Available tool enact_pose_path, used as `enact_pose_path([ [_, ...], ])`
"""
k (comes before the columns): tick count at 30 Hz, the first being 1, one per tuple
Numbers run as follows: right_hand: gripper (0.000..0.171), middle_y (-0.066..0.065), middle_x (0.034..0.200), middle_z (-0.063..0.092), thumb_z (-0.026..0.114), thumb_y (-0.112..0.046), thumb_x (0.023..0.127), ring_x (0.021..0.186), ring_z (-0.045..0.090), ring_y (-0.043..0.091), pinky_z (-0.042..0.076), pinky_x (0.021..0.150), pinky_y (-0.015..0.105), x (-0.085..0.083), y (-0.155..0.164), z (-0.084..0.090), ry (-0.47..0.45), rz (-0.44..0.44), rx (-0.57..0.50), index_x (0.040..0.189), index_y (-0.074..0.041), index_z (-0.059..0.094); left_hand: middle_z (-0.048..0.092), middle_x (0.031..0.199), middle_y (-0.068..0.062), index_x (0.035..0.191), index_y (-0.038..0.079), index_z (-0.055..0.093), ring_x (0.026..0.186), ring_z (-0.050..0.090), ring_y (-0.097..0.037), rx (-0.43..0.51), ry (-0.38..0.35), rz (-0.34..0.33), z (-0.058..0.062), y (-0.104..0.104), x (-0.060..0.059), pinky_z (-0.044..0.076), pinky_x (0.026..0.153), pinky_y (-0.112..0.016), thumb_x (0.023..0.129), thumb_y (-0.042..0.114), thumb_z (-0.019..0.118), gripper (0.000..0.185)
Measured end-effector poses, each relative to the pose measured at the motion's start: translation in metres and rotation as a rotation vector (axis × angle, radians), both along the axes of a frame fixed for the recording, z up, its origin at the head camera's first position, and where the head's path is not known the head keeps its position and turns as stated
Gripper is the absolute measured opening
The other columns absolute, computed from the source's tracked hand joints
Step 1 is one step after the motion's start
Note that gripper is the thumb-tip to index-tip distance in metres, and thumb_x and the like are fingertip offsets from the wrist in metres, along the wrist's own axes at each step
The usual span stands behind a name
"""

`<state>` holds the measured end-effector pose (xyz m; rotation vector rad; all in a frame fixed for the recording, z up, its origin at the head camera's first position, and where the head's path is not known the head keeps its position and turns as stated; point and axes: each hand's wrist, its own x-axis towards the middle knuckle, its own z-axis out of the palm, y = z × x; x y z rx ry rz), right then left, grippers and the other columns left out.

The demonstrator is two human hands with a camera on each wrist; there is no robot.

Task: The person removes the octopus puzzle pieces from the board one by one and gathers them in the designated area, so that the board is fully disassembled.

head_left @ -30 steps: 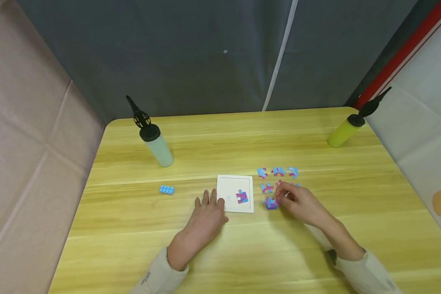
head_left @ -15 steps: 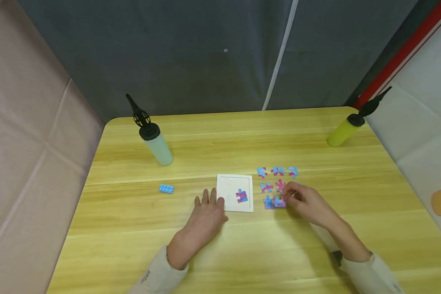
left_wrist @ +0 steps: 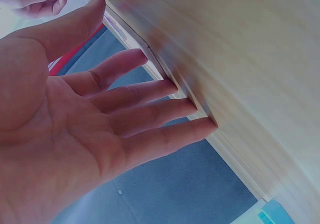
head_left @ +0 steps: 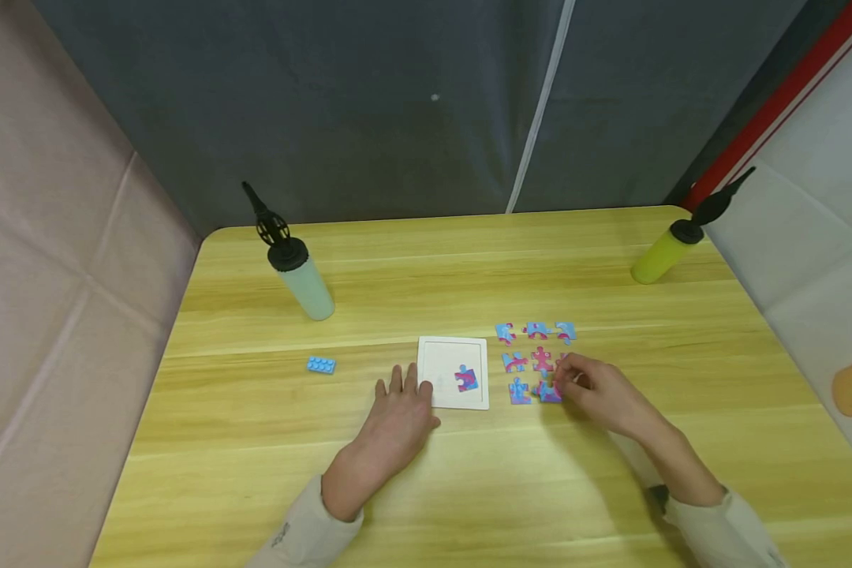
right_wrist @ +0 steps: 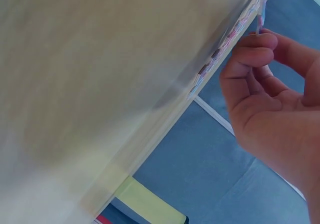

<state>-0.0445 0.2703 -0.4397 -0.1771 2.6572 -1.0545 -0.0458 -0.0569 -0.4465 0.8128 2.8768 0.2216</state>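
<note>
Between thumb and fingertips, my right hand [head_left: 602, 394] pinches a blue, pink and purple jigsaw piece [head_left: 549, 392]. In the right wrist view that piece [right_wrist: 261, 14] is seen nearly edge-on, raised off the wooden table. Below and around the hand lie several loose jigsaw pieces [head_left: 542, 359] in rows, some partly hidden by it. Another jigsaw piece [head_left: 519, 390] lies just left of the held one. My left hand [head_left: 395, 422] lies with spread, straight fingers at the left edge of a white square puzzle tray [head_left: 436, 363]. One jigsaw piece [head_left: 466, 379] sits inside the tray, right of centre.
A small light-blue building brick [head_left: 321, 365] lies left of the tray. Behind it stands a pale green bottle-like pump [head_left: 308, 290] with a black nozzle. A similar lime-green one [head_left: 658, 260] is at the back right. A dark grey curtain [head_left: 355, 110] borders the table's far edge.
My right hand has shifted rightward with its jigsaw piece, from over the lower-left piece to the right of it, uncovering that piece. My left hand and the tray stay in place.
</note>
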Motion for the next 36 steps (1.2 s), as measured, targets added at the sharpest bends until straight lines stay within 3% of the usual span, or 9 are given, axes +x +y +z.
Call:
enact_pose_path([
  [6,0.009,0.000,0.084,0.066,0.058,-0.007,0.101,0.069,0.051,0.008,0.045,0.059,0.024,-0.001,0.001,-0.004,-0.012,0.021,0.039,0.103,-0.008,0.067,0.055,0.143,-0.036,0.112,-0.004,0.064,0.134,0.053,-0.055,0.000,-0.006,0.004,0.000,0.000,0.001,0.049,0.102,-0.066,0.094,0.031,0.076,0.042],
  [16,0.008,0.001,0.085,0.069,0.060,-0.006,0.101,0.072,0.054,0.009,0.046,0.061,0.023,-0.001,-0.001,-0.006,0.004,0.030,0.053,0.102,-0.008,0.068,0.056,0.143,-0.036,0.111,-0.005,0.063,0.133,0.054,-0.055,0.004,-0.002,0.000,-0.001,-0.001,0.003,0.050,0.101,-0.067,0.094,0.031,0.076,0.042],
  [25,0.008,-0.001,0.079,0.064,0.062,-0.011,0.103,0.064,0.047,0.007,0.042,0.055,0.023,-0.003,-0.010,0.000,0.045,0.007,0.055,0.098,-0.010,0.068,0.056,0.143,-0.036,0.112,-0.005,0.063,0.133,0.054,-0.055,-0.004,0.008,-0.005,0.000,-0.001,0.001,0.050,0.101,-0.066,0.094,0.031,0.076,0.042],
  [36,0.010,-0.004,0.082,0.060,0.064,-0.009,0.100,0.063,0.046,0.006,0.041,0.055,0.022,-0.018,-0.047,0.006,0.102,0.111,0.026,0.107,-0.007,0.072,0.054,0.144,-0.037,0.110,-0.005,0.063,0.134,0.053,-0.057,0.028,-0.016,-0.002,0.001,-0.001,0.001,0.049,0.101,-0.068,0.093,0.029,0.077,0.040],
])
